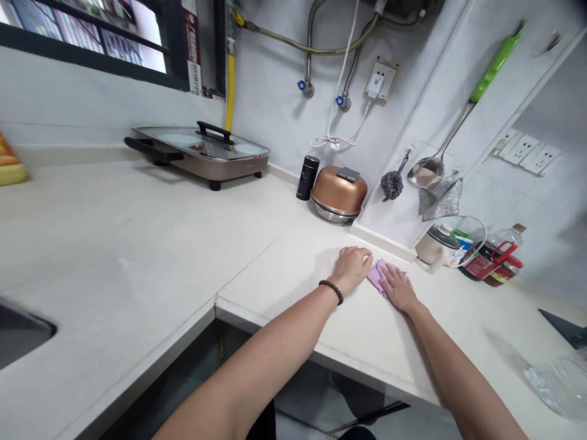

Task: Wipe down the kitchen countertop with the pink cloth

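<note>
A pink cloth (376,278) lies on the white countertop (284,263). Flat on top of it rests my right hand (400,289), its fingers stretched out and slightly spread. My left hand (352,269), with a dark braided bracelet (338,292) at the wrist, is just left of the cloth. Its fingers are curled in, and whatever may be inside them is hidden. Behind my left hand stand a copper-coloured bowl (338,189) turned upside down over a metal bowl (334,214), and a black flask (307,178).
An electric griddle (229,168) with a glass lid stands at the back left. Against the right wall are a small pot (435,247) and bottles (481,260). A ladle (427,171) and scourer (392,184) hang above. A clear glass container (564,382) sits at right; a sink corner (22,333) shows at left.
</note>
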`<act>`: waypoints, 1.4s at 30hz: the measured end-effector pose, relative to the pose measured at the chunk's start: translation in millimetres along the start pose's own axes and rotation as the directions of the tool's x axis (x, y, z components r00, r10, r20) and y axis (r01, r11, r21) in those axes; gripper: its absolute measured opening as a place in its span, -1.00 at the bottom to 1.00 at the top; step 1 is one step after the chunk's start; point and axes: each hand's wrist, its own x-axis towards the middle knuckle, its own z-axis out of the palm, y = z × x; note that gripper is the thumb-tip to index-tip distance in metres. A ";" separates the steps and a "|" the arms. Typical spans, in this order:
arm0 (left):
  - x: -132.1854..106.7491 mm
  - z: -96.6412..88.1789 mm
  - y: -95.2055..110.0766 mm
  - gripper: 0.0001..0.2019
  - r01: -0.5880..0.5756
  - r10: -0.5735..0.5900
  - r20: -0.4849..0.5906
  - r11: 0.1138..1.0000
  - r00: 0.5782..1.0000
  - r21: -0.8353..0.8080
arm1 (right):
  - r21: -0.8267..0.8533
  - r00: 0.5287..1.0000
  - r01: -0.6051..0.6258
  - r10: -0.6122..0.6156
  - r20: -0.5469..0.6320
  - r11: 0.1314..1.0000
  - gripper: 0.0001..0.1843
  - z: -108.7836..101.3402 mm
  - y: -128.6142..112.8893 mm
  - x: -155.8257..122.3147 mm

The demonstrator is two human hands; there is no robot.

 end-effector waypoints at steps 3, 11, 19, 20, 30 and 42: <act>2.3 0.1 -2.7 -0.74 0.031 -0.032 -0.022 0.999 0.999 -0.036 | 0.022 0.986 0.164 -0.164 0.003 0.986 -0.33 2.4 -15.4 -46.4; 2.6 -1.2 0.7 -0.74 0.120 -0.127 -0.050 0.986 0.991 -0.119 | 0.136 0.892 0.435 -0.447 0.069 0.890 -0.22 -2.4 -33.1 -124.4; -1.0 0.7 6.9 -0.75 0.082 -0.090 -0.040 0.983 0.995 -0.166 | 0.058 0.944 0.329 -0.330 0.024 0.943 -0.26 -2.4 -34.6 -42.7; -1.0 -0.6 7.0 -0.75 0.091 -0.100 -0.041 0.981 0.994 -0.171 | 0.049 0.953 0.300 -0.302 0.026 0.953 -0.25 -3.5 -35.9 -27.9; 6.1 -7.4 3.5 -0.74 0.199 -0.252 -0.150 0.933 0.956 -0.301 | 0.002 0.997 0.056 -0.056 0.049 0.998 -0.28 -17.0 -50.2 76.1; 12.0 -16.7 1.3 -0.74 0.285 -0.350 -0.167 0.904 0.922 -0.318 | 0.043 0.977 0.208 -0.210 0.028 0.977 -0.26 -10.6 -70.3 15.2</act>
